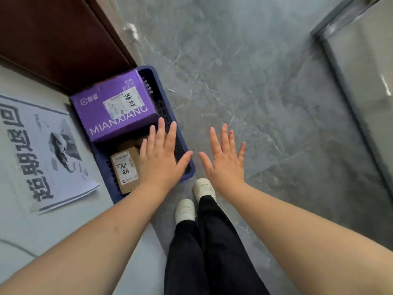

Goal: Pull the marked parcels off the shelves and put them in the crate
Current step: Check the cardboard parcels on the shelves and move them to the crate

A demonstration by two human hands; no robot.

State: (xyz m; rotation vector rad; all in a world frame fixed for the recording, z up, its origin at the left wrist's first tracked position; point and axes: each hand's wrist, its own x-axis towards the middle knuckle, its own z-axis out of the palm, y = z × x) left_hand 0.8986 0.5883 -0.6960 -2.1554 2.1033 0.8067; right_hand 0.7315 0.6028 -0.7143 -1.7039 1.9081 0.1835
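Note:
A dark blue crate [164,99] stands on the floor at the left. In its far half lies a purple parcel [112,107] with a white label marked in black pen. A small brown cardboard parcel [125,167] with a marked label lies in the near half. My left hand [161,156] hovers flat over the crate's near right side, fingers spread, holding nothing. My right hand [226,158] is spread open over the floor just right of the crate, also holding nothing.
A white printed sheet [42,154] with large black characters lies left of the crate. A dark brown door [53,39] rises behind it. Grey marble floor [255,92] spreads right. A glass panel with a metal frame [361,81] runs along the right. My feet [195,199] are below.

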